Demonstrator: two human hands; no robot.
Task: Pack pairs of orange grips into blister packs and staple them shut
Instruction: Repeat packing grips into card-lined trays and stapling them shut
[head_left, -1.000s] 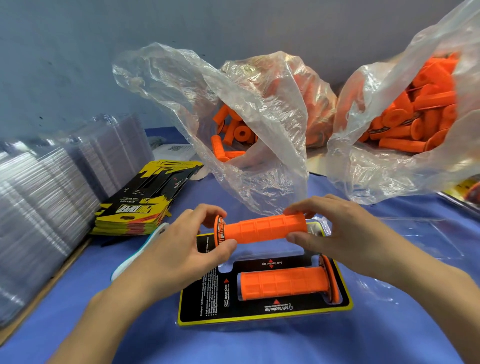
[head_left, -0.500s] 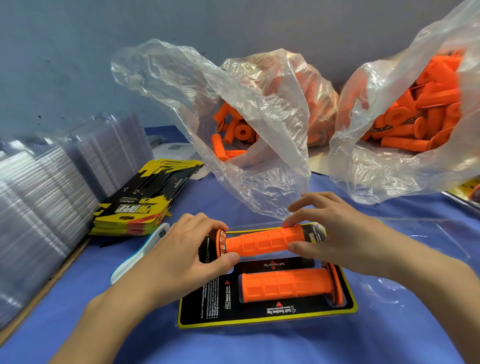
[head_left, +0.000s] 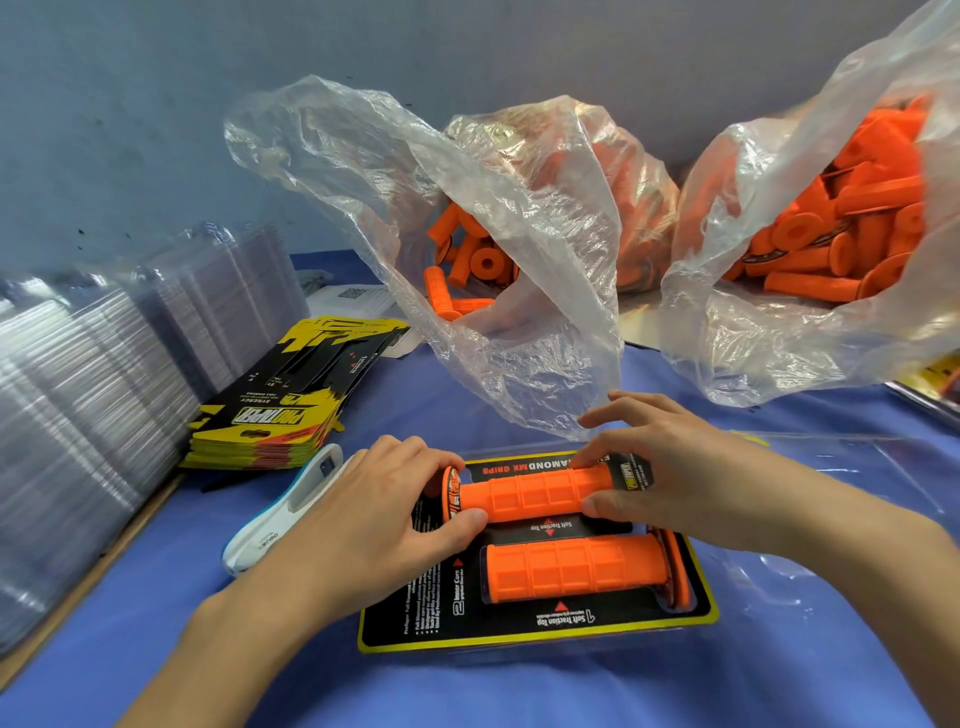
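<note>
Orange grip (head_left: 535, 493) lies left-to-right (flange end left) over blister pack (head_left: 519, 636).

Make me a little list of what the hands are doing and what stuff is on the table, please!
Left hand: grips the flanged end of the upper grip
Right hand: pinches its other end
Lower grip: lying in the blister pack
Stapler: on the blue cloth, left of the pack
Card stack: behind the stapler
Middle bag, right bag: hold loose orange grips
</note>
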